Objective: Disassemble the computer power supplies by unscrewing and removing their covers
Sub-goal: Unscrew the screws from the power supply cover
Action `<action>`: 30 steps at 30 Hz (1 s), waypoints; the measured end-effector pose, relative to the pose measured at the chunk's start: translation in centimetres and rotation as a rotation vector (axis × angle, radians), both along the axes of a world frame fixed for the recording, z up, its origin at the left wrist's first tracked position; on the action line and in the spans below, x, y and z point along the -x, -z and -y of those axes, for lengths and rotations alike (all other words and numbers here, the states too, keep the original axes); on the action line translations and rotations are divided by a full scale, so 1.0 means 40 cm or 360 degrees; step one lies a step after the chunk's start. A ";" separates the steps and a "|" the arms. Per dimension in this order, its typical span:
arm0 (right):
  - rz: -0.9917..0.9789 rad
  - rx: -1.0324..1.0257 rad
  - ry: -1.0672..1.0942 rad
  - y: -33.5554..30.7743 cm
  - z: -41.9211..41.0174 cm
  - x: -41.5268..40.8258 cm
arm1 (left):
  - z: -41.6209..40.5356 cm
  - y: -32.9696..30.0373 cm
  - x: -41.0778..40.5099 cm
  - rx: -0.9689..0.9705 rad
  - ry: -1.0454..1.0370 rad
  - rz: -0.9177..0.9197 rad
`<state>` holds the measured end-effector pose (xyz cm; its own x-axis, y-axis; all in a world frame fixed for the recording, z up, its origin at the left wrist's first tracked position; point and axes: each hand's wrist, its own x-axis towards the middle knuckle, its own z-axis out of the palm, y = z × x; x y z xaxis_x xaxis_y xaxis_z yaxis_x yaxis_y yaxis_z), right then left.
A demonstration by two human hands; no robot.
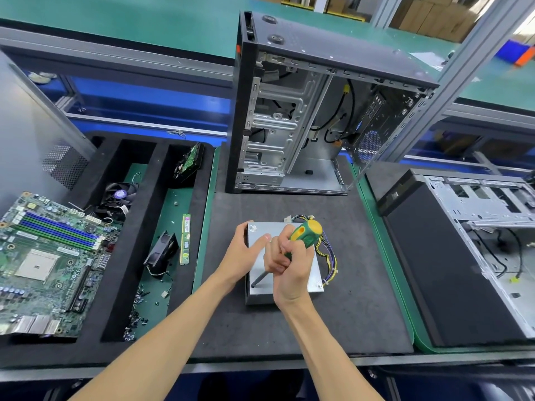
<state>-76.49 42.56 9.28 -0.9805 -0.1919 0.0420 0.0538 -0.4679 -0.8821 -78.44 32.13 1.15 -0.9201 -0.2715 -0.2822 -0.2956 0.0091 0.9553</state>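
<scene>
Fingers of the right hand (289, 267) are curled tight round the green-and-yellow handle of a screwdriver (304, 235), whose dark shaft slants down to the near left part of the power supply's top face. Left hand (243, 256) fingers wrap over that box's left edge, thumb lying on top.

On the grey mat (347, 314), an open computer case (312, 111) stands upright at the far edge, its side panel off. A second case (463, 250) lies on its side by the mat's right edge. Left of the mat, a motherboard (49, 261) rests on the near left corner of a black foam tray (115, 285). The silver power supply (285, 261) sits at the mat's middle, a bundle of wires (327, 256) trailing from its right side. In the tray's channels lie a fan (162, 250), a memory stick (185, 238) and loose screws (139, 311).
</scene>
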 end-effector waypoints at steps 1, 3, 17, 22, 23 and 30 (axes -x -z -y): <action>0.0000 -0.0015 0.0010 -0.001 -0.001 0.000 | 0.000 0.002 0.001 0.0000 0.0002 -0.0002; -0.0004 -0.0042 0.0012 -0.001 -0.003 -0.001 | 0.001 0.004 0.002 -0.0011 0.0014 0.0007; -0.0037 -0.0862 -0.0544 -0.118 -0.018 -0.018 | 0.006 -0.020 -0.012 -0.0022 0.0174 -0.0097; -0.0406 -0.1702 -0.0513 -0.184 -0.035 -0.027 | -0.008 -0.047 -0.012 -0.0018 0.0177 -0.0286; -0.0444 -0.1850 -0.0486 -0.193 -0.037 -0.029 | -0.011 -0.049 -0.016 -0.0053 0.0149 -0.0260; -0.0412 -0.2115 -0.0514 -0.257 -0.042 -0.035 | -0.001 -0.023 -0.039 0.0038 0.0138 0.0031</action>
<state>-75.07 44.25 19.58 -0.8781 -0.4447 -0.1767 -0.2339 0.7211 -0.6522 -76.87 32.18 2.09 -0.9348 -0.1979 -0.2950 -0.3116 0.0580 0.9484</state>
